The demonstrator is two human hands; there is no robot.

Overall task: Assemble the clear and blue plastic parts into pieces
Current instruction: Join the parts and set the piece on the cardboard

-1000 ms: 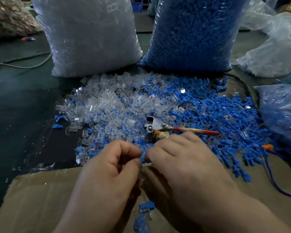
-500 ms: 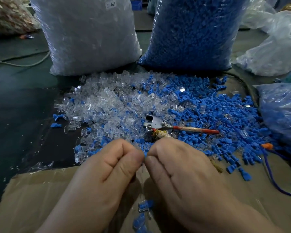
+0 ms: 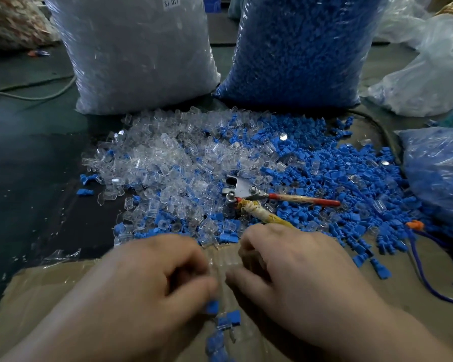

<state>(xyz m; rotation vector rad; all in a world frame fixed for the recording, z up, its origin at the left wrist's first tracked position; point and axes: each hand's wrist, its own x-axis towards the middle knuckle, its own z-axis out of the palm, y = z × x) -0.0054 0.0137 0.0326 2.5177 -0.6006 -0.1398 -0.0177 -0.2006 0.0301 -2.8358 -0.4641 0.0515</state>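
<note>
Two big sacks, the clear-parts bag (image 3: pixel 141 53) and blue-parts bag (image 3: pixel 298 48), stand behind the red-handled tool (image 3: pixel 249 191). Loose pile (image 3: pixel 173 173) of clear and blue parts lies all around that tool. Left hand (image 3: pixel 152 280) and right hand (image 3: pixel 298 270), on the near side of the tool, curled and apart; blurred, can't tell what either pinches. Finished pieces (image 3: pixel 228 322) lie nearer yet, between the hands. Likely step: drop-off; next needs one clear, one blue part picked.

Left hand (image 3: pixel 147 280) and right hand (image 3: pixel 298 267), both bare, on bare forearms reaching the lower edge. Knuckle creases plain on the right; left smeared by blur.
</note>
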